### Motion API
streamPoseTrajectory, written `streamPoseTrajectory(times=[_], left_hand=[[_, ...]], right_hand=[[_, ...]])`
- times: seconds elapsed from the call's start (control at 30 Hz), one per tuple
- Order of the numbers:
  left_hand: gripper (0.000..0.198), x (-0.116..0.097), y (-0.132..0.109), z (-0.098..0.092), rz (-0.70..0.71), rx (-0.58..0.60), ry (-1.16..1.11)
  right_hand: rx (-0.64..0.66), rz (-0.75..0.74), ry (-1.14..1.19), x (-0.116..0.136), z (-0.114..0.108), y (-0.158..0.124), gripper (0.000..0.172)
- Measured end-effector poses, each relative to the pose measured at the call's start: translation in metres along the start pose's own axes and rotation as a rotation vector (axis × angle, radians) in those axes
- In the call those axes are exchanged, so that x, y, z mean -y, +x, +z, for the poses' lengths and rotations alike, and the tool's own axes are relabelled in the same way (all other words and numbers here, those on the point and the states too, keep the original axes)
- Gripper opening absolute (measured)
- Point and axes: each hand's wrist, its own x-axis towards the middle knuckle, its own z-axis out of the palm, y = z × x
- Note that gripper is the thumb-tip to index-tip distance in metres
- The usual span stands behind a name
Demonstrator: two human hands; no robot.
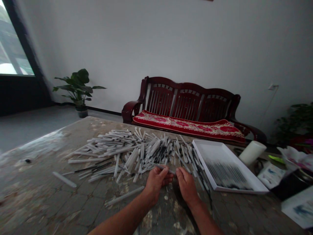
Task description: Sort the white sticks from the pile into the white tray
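My left hand (156, 182) is closed round a slim grey pen-like stick (158, 165), which points up and to the left. Close beside it, my right hand (187, 186) is pinched at the near end of the same stick. What lies between the right fingertips is too small to make out. Just beyond both hands spreads a loose pile of white and black pen-like sticks (129, 150). To the right stands a shallow white box (246, 164), with a row of similar sticks (228, 174) laid side by side in it, dark ends towards me.
A single white stick (65, 179) lies left of the pile on the stained table (80, 202). Right of the box are a white roll (252, 152), small printed boxes (271, 174) and a black container (290, 182). A wooden bench (188, 101) stands behind the table.
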Motion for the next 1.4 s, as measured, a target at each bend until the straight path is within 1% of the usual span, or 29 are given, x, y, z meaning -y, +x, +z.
streamPoseTrajectory(times=[0.07,0.13,0.2,0.3,0.43,0.5,0.53,0.57,0.6,0.67,0.73,0.77,0.8,0.9,1.0,1.03,1.1,1.13,1.2,1.27,1.3,1.4], left_hand=[[0.030,0.001,0.000,0.001,0.004,-0.008,0.003],[0.028,0.001,0.000,0.001,0.003,-0.028,-0.003],[0.027,0.000,0.000,0.002,0.001,-0.041,-0.007],[0.027,-0.001,0.000,0.002,0.003,-0.027,0.003],[0.030,-0.001,0.001,0.003,-0.005,-0.006,0.086],[0.030,-0.002,0.002,0.002,-0.011,0.018,0.192],[0.029,-0.003,0.002,0.001,0.011,0.027,0.275],[0.027,-0.004,0.002,0.000,0.068,0.029,0.372],[0.021,-0.006,0.002,-0.002,0.163,0.019,0.474],[0.006,-0.011,0.002,-0.007,0.414,-0.017,0.668],[0.029,-0.015,0.002,-0.012,0.623,-0.023,0.816],[0.034,-0.017,0.002,-0.014,0.683,-0.011,0.878],[0.033,-0.019,0.003,-0.016,0.715,0.008,0.934],[0.018,-0.022,0.004,-0.021,0.746,0.046,1.015],[0.012,-0.024,0.007,-0.023,0.779,0.036,0.991],[0.011,-0.025,0.008,-0.023,0.788,0.020,0.966],[0.009,-0.026,0.011,-0.021,0.788,-0.035,0.888],[0.007,-0.026,0.013,-0.020,0.781,-0.071,0.838],[0.002,-0.027,0.016,-0.019,0.748,-0.138,0.730],[0.005,-0.026,0.020,-0.019,0.676,-0.178,0.617],[0.009,-0.026,0.021,-0.019,0.630,-0.184,0.565],[0.024,-0.023,0.025,-0.020,0.533,-0.174,0.466]], right_hand=[[-0.010,0.035,0.020,0.000,0.000,0.000,0.043],[0.005,0.053,0.045,0.000,-0.001,0.000,0.044],[0.044,0.041,0.059,0.001,-0.002,-0.001,0.041],[0.095,0.018,0.052,0.002,0.000,-0.003,0.040],[0.049,0.040,0.064,0.002,0.001,-0.001,0.045],[0.007,0.064,0.049,0.000,-0.002,0.002,0.047],[-0.019,0.080,0.033,-0.001,-0.004,0.003,0.047],[-0.046,0.093,0.015,-0.002,-0.006,0.003,0.047],[-0.071,0.097,-0.006,-0.003,-0.008,0.004,0.047],[-0.108,0.070,-0.041,-0.002,-0.011,0.003,0.046],[-0.095,0.005,-0.056,0.001,-0.011,0.000,0.046],[-0.078,-0.031,-0.055,0.003,-0.010,-0.002,0.045],[-0.056,-0.063,-0.047,0.006,-0.009,-0.004,0.045],[0.007,-0.095,0.023,0.008,-0.005,-0.008,0.043],[0.012,-0.057,0.081,0.004,-0.005,-0.004,0.042],[-0.002,-0.067,0.055,0.001,-0.004,-0.001,0.038],[-0.006,-0.151,-0.074,-0.004,-0.002,0.007,0.031],[0.015,-0.213,-0.154,-0.005,0.001,0.011,0.035],[0.097,-0.324,-0.304,-0.007,0.007,0.017,0.048],[0.172,-0.376,-0.426,-0.008,0.014,0.020,0.056],[0.197,-0.382,-0.480,-0.008,0.016,0.020,0.056],[0.232,-0.379,-0.596,-0.006,0.018,0.019,0.050]])
